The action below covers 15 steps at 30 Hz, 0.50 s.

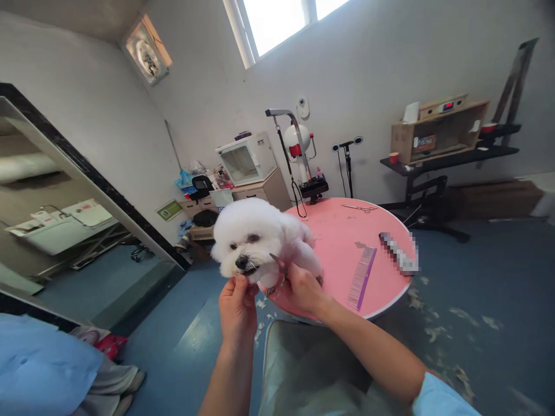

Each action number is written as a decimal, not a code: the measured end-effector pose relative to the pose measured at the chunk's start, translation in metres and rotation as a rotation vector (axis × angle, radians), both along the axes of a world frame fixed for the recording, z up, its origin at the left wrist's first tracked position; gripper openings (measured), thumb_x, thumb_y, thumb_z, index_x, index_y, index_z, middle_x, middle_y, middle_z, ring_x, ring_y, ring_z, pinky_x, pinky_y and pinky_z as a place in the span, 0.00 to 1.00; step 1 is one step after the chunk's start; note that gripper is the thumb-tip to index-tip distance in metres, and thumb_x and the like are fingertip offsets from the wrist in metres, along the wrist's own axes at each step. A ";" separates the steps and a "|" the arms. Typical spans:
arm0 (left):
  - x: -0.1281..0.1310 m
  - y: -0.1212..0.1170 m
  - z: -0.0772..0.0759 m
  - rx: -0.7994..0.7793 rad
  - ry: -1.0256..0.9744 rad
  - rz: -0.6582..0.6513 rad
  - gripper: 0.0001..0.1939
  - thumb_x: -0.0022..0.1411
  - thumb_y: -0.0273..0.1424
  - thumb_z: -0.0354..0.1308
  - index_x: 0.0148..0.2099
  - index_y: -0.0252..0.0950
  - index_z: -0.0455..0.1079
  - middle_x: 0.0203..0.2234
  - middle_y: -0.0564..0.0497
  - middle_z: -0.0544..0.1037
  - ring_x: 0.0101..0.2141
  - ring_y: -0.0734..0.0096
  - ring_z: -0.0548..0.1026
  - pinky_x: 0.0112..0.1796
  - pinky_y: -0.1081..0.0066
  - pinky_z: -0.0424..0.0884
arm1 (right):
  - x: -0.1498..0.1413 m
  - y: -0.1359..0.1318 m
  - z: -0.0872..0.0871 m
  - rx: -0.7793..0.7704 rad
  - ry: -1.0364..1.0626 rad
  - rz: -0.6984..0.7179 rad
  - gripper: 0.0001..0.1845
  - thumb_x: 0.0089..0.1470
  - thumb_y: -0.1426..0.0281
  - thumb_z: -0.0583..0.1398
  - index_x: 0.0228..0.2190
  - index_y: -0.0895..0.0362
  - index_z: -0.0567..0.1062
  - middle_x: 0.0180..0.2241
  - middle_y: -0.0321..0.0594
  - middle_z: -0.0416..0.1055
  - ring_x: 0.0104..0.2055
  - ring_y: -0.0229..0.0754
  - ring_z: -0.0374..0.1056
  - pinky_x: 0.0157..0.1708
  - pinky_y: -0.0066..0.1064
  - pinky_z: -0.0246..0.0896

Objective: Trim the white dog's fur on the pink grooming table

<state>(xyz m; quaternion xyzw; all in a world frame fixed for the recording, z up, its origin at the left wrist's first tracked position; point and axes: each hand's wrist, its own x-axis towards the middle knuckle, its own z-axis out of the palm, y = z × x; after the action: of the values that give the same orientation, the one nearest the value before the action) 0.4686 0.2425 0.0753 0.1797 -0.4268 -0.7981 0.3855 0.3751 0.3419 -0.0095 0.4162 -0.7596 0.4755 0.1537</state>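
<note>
We trim the white dog's muzzle at the near edge of the pink table.

The round pink table [347, 242] fills the middle of the room, and the white dog [260, 237] stands at its near left rim, facing us. Our left hand [237, 306] is pinched on the fur under its chin, steadying the head; our right hand [301, 289] is closed through the handles of the scissors [277, 264], blades pointing up beside the mouth. We judge this to be the face-trimming step, and the next cut calls for a still head and small, careful snips so close to the lips. A purple comb [361, 277] lies to the right, a second pair of scissors [359, 207] at the far edge.
</note>
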 end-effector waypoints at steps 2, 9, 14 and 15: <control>0.000 -0.001 -0.001 -0.009 0.011 -0.003 0.28 0.24 0.39 0.76 0.25 0.30 0.68 0.17 0.54 0.71 0.18 0.83 0.63 0.19 0.79 0.61 | -0.001 0.002 0.000 0.076 0.024 -0.030 0.16 0.54 0.68 0.56 0.45 0.58 0.68 0.34 0.44 0.72 0.37 0.46 0.70 0.36 0.35 0.65; 0.001 -0.005 -0.002 -0.042 0.041 -0.030 0.26 0.28 0.40 0.75 0.24 0.29 0.67 0.17 0.53 0.71 0.18 0.81 0.64 0.21 0.79 0.62 | -0.006 0.002 0.004 0.051 0.016 -0.028 0.10 0.54 0.68 0.56 0.39 0.58 0.69 0.30 0.43 0.70 0.33 0.47 0.69 0.32 0.35 0.63; 0.003 -0.006 -0.001 -0.027 0.044 -0.043 0.26 0.27 0.40 0.75 0.24 0.30 0.66 0.16 0.54 0.70 0.17 0.82 0.64 0.20 0.78 0.62 | -0.006 0.002 0.010 0.052 0.021 -0.027 0.14 0.49 0.69 0.58 0.41 0.57 0.67 0.31 0.43 0.70 0.33 0.47 0.68 0.31 0.35 0.63; 0.003 -0.007 -0.001 -0.026 0.043 -0.040 0.26 0.27 0.40 0.75 0.24 0.30 0.66 0.15 0.54 0.70 0.17 0.81 0.64 0.20 0.78 0.62 | -0.005 0.002 0.012 0.068 0.014 -0.041 0.13 0.49 0.71 0.57 0.40 0.57 0.67 0.30 0.43 0.70 0.32 0.47 0.68 0.30 0.35 0.62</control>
<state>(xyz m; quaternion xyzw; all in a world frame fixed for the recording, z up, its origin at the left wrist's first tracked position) 0.4718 0.2360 0.0746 0.1490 -0.4323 -0.8037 0.3807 0.3701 0.3437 0.0022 0.4086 -0.7827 0.4433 0.1546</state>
